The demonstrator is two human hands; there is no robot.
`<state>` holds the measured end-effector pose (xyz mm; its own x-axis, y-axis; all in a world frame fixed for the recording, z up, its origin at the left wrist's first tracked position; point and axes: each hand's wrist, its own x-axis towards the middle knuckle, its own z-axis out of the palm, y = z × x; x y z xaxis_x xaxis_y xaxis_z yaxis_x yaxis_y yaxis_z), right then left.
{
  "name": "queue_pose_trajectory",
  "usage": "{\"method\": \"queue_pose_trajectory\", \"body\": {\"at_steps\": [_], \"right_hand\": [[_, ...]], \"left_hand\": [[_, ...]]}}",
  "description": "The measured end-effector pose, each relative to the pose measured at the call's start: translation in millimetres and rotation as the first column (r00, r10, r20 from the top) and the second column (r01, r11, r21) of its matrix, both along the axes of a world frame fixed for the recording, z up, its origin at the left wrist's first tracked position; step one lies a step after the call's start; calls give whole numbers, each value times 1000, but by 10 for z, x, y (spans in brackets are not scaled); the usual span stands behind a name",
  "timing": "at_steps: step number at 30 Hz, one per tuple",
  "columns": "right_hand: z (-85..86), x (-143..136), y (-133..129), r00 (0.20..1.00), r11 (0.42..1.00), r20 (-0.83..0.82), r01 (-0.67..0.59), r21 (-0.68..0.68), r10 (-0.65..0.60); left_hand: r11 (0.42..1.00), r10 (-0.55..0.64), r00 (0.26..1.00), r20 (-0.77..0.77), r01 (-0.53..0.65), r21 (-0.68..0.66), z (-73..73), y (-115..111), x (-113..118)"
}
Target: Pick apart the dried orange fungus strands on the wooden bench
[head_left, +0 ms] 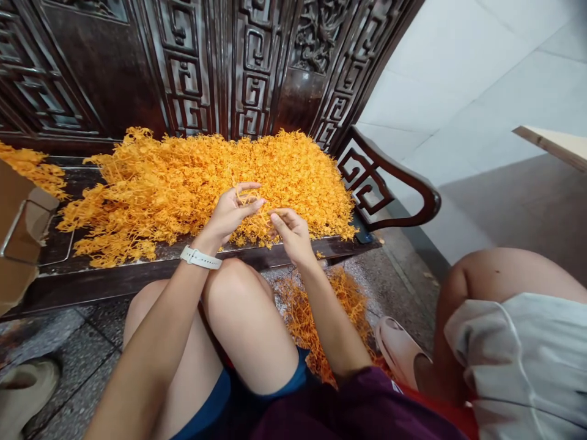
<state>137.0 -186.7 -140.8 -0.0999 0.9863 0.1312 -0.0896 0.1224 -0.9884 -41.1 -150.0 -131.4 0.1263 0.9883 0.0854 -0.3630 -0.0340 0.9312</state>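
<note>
A long heap of orange, stringy, flower-like pieces (183,183) covers much of a dark wooden bench (110,278). Over the front of the heap, my left hand (232,212) holds a thin orange strand between thumb and fingers, and a white watch band circles that wrist. Just to its right, my right hand (291,232) pinches with thumb and forefinger at the strand's end; the tips are small against the orange behind. The two hands are a short gap apart.
A carved backrest (197,73) rises behind the heap, with a curved armrest (413,211) at right. A cardboard box (16,226) stands at left. More orange strands (298,305) lie on the floor. Another person's leg (513,275) is at right, near a pink slipper (397,348).
</note>
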Motion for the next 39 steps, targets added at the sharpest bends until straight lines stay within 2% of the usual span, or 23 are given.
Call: {"method": "queue_pose_trajectory", "body": {"at_steps": [4,9,15,18,21,24,27,32,35,39], "right_hand": [[11,9,41,990,991,-61,132,34,-130],[41,72,53,972,972,-77,228,55,-223],[24,96,25,966,964,-74,254,80,-248],[17,103,17,966,961,-31,258,104,-256],[25,110,2,971,964,-24,241,109,-240],[39,113,-21,976,975,-71,209,69,-205],[60,117,-44,977,982,-106,189,32,-184],[122,130,-80,984,984,-22,175,40,-174],[172,130,-126,991,995,-91,89,-53,-93],[233,110,-207,967,984,-249,-96,-148,57]], "left_hand": [[999,-29,989,-144,33,21,27,-35,8],[989,-147,964,-222,144,-29,45,-49,-16],[939,-229,857,-461,319,128,43,-40,-41],[922,-213,836,-506,343,178,53,-40,-45],[925,-212,827,-520,341,166,61,-29,-51],[925,-251,825,-506,358,125,84,-29,-58],[923,-247,830,-501,359,140,108,-53,-65],[911,-255,833,-492,377,167,87,-68,-99],[887,-305,828,-471,427,177,99,-48,-146],[821,-368,819,-439,509,260,152,-39,-188]]}}
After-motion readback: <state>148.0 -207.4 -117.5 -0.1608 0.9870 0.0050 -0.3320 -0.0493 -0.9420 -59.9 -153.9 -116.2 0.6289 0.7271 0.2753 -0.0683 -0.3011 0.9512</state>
